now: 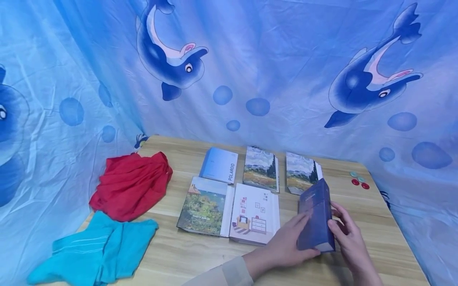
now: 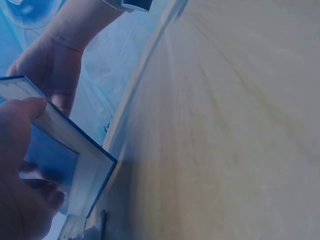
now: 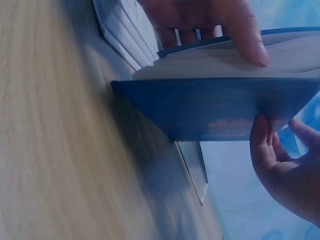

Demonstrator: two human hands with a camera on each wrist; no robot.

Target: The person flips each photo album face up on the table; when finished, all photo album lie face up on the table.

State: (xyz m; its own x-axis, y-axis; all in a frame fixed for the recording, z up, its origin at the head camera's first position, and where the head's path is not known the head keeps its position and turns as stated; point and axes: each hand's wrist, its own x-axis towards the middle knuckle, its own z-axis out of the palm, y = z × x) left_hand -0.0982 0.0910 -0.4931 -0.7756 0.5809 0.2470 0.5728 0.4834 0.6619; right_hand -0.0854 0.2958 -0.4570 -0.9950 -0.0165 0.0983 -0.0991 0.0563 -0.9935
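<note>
You hold the dark blue album [image 1: 315, 216] upright on the worktop [image 1: 379, 230] at lower right of the frame, your left hand [image 1: 286, 244] curled round its near side, your right hand [image 1: 348, 234] gripping the far edge. Standing on its narrow end, it could tip onto the room-picture album [image 1: 255, 213] just beside it if either grip loosens.

POLAROID – printed along the white edge of the light blue album [image 1: 219, 164] | PHOTO ALBUM – small white words, barely legible, low on the flower-cover album [image 1: 204, 205] | dark blue book [image 1: 316, 216] – faint print on cover and spine, too blurred to read
</note>
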